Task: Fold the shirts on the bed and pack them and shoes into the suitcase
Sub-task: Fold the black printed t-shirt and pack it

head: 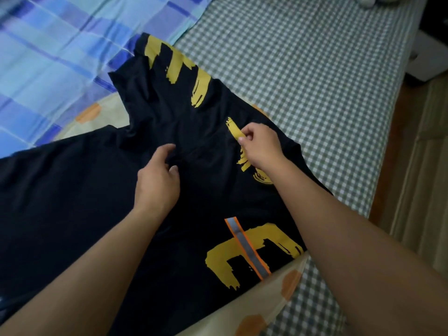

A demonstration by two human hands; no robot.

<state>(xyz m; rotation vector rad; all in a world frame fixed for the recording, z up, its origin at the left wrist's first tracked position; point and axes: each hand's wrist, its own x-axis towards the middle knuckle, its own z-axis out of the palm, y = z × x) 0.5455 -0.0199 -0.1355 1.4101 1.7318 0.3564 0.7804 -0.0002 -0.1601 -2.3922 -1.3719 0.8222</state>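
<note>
One black shirt point(97, 190) with yellow brush-stroke print lies spread on the bed point(315, 69), directly under and ahead of our two hands. Its long axis runs diagonally, from the bottom of the view near us up toward a sleeve point(169, 57) at the far left of centre. Our left hand point(157, 180) sits near the middle of the cloth, its fingers curled into a bunch of black fabric that it pinches. Our right hand point(260, 146) lies just to the right and a little farther out, pinching a fold at one yellow mark. Both hands are close together on the upper middle of the shirt, the left being nearer the bulk of the loose cloth that spreads off to the left.

We count one shirt in view, one grey-and-orange reflective strip point(247, 248) on it, one checked sheet, one blue plaid cover point(48, 57) and one pale cloth with orange patches point(278, 306) beneath the shirt (no shoes and no suitcase show here). We judge that folding turns on bringing that far sleeve inward.
</note>
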